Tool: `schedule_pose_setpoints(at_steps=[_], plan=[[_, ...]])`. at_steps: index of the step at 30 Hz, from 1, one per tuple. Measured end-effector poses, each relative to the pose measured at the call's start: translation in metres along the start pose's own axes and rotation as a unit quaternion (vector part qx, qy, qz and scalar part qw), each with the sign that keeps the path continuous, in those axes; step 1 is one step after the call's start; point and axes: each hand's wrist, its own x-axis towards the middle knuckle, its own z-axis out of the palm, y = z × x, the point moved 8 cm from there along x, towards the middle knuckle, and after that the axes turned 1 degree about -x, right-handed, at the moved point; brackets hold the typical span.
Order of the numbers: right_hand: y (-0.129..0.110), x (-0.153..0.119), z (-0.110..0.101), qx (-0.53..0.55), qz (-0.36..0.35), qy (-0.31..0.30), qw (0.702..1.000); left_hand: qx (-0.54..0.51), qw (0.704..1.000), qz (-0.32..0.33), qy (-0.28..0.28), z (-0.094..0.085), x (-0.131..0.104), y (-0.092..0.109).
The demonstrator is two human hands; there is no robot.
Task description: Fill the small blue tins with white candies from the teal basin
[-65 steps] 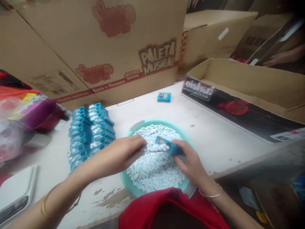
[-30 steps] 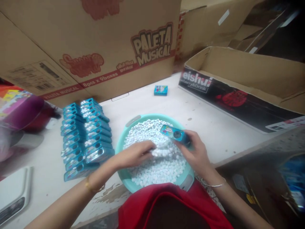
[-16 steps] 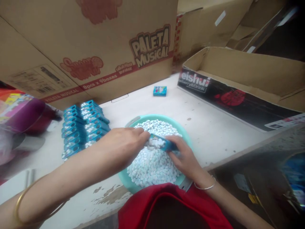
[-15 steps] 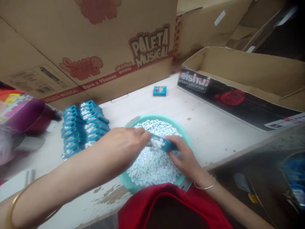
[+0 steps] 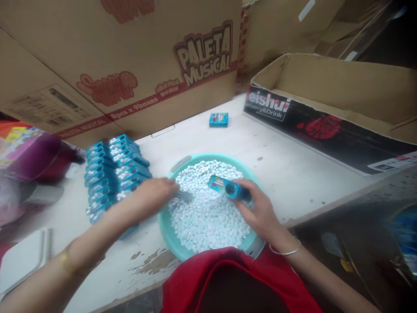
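Observation:
My right hand point(image 5: 259, 208) is closed around one end of a small blue candy box point(image 5: 224, 186), held tilted above the bowl. A dark round hole and a printed label show on the box. Over the bowl's left side my left hand point(image 5: 159, 191) is pinched on a blurred, greyish see-through piece point(image 5: 184, 196), whose kind I cannot make out. White candy pellets point(image 5: 208, 226) fill much of the turquoise bowl point(image 5: 167, 234) under both hands. Two rows of blue candy boxes point(image 5: 102, 178) stand to the left, partly behind my left forearm.
Another blue box point(image 5: 218, 120) lies behind the bowl. A large carton point(image 5: 146, 56) walls off the back of the table. At right sits an open-topped cardboard tray point(image 5: 293, 113). A white flat object point(image 5: 24, 256) and a blurred purple package point(image 5: 35, 156) are at left.
My left hand has moved left, away from the box, with the greyish piece. The box in my right hand has turned, so its round hole and label now show.

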Motion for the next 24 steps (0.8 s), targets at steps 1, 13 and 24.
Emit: schedule_pose_setpoints(at_steps=[1,13,24], plan=[[0.001,0.000,-0.001,0.000,0.003,0.003,1.000,-0.041,0.998,0.002,-0.040,0.027,0.005,0.000],[0.017,-0.001,-0.008,-0.009,0.063,0.048,0.997,-0.272,0.959,0.077,-0.027,0.075,0.041,0.072],[-0.006,0.002,0.007,-0.029,-0.028,-0.022,0.999,-0.172,0.982,0.046,0.054,-0.039,-0.016,0.040]])
